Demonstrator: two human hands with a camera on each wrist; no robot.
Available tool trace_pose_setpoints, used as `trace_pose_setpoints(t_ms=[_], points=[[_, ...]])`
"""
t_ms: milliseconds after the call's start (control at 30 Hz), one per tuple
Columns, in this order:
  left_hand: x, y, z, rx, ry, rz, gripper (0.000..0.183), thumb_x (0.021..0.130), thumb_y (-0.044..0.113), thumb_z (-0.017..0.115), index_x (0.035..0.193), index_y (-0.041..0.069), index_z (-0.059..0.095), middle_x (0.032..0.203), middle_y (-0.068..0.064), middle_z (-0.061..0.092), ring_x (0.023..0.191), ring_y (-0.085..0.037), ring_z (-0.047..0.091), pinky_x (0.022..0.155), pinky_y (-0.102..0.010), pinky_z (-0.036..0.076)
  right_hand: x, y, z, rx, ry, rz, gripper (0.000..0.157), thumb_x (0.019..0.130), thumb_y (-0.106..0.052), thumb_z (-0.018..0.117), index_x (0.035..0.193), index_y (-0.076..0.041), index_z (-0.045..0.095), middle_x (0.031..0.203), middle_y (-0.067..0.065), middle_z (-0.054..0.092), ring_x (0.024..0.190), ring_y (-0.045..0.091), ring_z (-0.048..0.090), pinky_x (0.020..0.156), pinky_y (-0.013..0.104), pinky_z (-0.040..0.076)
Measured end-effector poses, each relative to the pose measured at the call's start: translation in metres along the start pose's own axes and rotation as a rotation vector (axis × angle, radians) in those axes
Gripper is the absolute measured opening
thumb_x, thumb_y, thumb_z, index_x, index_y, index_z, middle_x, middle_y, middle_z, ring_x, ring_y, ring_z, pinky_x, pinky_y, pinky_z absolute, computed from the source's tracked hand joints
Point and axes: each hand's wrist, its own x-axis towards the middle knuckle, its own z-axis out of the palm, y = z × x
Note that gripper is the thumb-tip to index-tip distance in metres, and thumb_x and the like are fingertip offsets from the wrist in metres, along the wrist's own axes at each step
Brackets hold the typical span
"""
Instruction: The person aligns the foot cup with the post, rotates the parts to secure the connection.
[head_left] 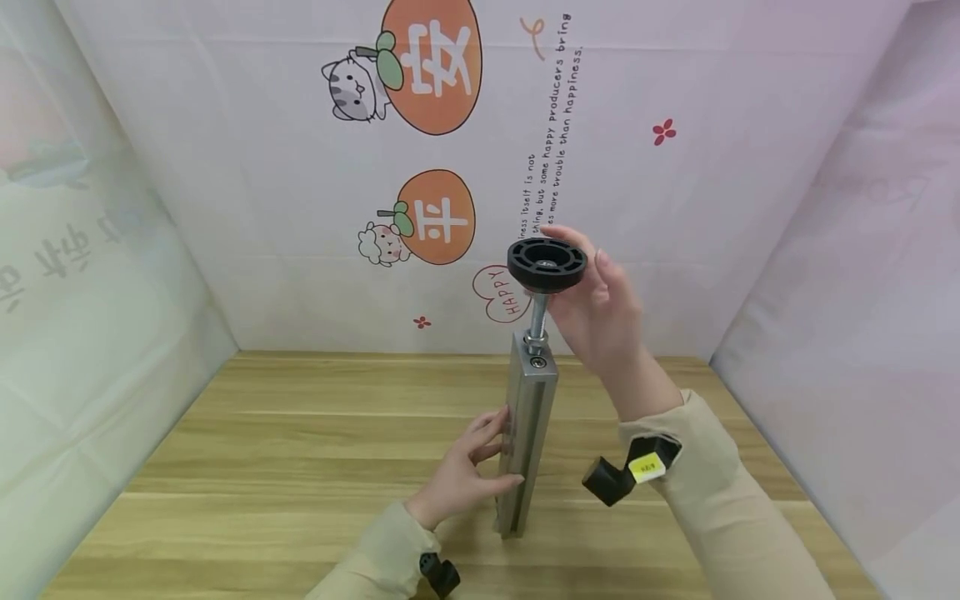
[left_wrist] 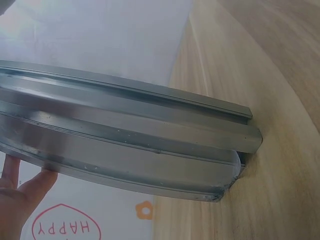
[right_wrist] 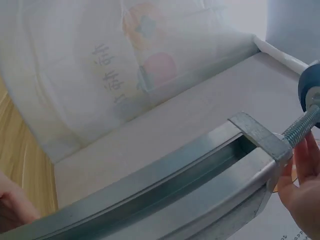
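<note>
An aluminium profile (head_left: 529, 417) stands upright, slightly tilted, its lower end at the wooden table. My left hand (head_left: 465, 475) holds its lower half, thumb on the near face and fingers along the left side. From the profile's top end rises a threaded rod (head_left: 539, 315) with a nut (head_left: 536, 342) at its base. A round black levelling foot (head_left: 547, 265) caps the rod. My right hand (head_left: 600, 321) is just behind and right of the foot, index finger reaching behind the disc, thumb raised beside its rim. In the right wrist view, fingers (right_wrist: 300, 185) show close to the rod.
The wood-grain table (head_left: 300, 467) meets a printed white cloth backdrop (head_left: 285, 208). Cloth side walls stand at the left (head_left: 90, 250) and right (head_left: 840, 292). A screw (head_left: 537, 362) sits in the profile's end plate. Black wrist cameras are strapped over both sleeves.
</note>
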Motion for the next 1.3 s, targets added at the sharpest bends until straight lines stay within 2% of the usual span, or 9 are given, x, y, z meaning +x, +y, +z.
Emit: trace_pose_setpoints(t_ms=[100,167,300,400,667,833,1300], points=[[0.0,0.0,0.0,-0.005,-0.002,-0.017,0.086,0.08,-0.003,0.071,0.15,0.017,0.025,0.146,-0.017,0.032,0.129,-0.011,0.04,0.103,-0.046,0.044,0.006,-0.002,-0.007,0.124,-0.14,0.125,0.049,0.094,-0.05,0.04,0.13,-0.018,0.048,0.117,0.002,0.056,0.109,0.016,0.05,0.096,0.031,0.041],[0.0,-0.001,0.0,-0.01,-0.003,-0.025,0.087,0.08,-0.002,0.071,0.15,0.018,0.024,0.146,-0.016,0.032,0.129,-0.01,0.04,0.103,-0.045,0.044,0.009,-0.002,-0.011,0.211,-0.233,0.164,0.053,0.094,-0.05,0.038,0.134,-0.016,0.045,0.119,0.004,0.055,0.112,0.017,0.048,0.098,0.033,0.04],[0.0,-0.002,-0.001,-0.01,-0.004,-0.013,0.087,0.08,-0.003,0.071,0.15,0.019,0.024,0.146,-0.016,0.032,0.129,-0.009,0.04,0.103,-0.045,0.044,0.013,0.002,-0.015,0.363,-0.336,0.192,0.058,0.093,-0.047,0.04,0.139,-0.012,0.038,0.124,0.012,0.051,0.117,0.02,0.047,0.102,0.036,0.04],[0.0,-0.002,-0.001,-0.007,0.001,0.001,0.087,0.08,-0.002,0.071,0.15,0.02,0.024,0.145,-0.017,0.033,0.128,-0.008,0.039,0.102,-0.047,0.044,0.015,0.006,-0.016,0.442,-0.375,0.194,0.059,0.092,-0.043,0.043,0.14,-0.01,0.036,0.125,0.014,0.049,0.117,0.022,0.047,0.103,0.037,0.04],[0.001,-0.003,-0.001,-0.002,0.0,0.001,0.086,0.081,-0.001,0.071,0.15,0.021,0.024,0.143,-0.018,0.034,0.128,-0.01,0.039,0.102,-0.049,0.044,0.016,0.012,-0.014,0.511,-0.423,0.154,0.055,0.089,-0.03,0.041,0.138,-0.007,0.037,0.128,0.016,0.05,0.116,0.025,0.049,0.103,0.038,0.04],[0.001,-0.003,-0.001,0.001,-0.004,-0.01,0.087,0.081,-0.001,0.071,0.15,0.02,0.024,0.143,-0.016,0.034,0.128,-0.013,0.04,0.103,-0.047,0.044,0.016,0.011,-0.012,0.507,-0.4,0.134,0.052,0.089,-0.027,0.04,0.135,-0.005,0.04,0.127,0.016,0.051,0.115,0.025,0.051,0.103,0.038,0.04],[0.0,-0.002,-0.002,0.004,0.005,-0.019,0.086,0.079,-0.002,0.072,0.149,0.018,0.026,0.145,-0.017,0.034,0.129,-0.01,0.04,0.103,-0.044,0.044,0.015,0.01,-0.016,0.476,-0.373,0.096,0.048,0.088,-0.023,0.04,0.132,-0.003,0.046,0.125,0.013,0.054,0.113,0.02,0.051,0.1,0.037,0.041]])
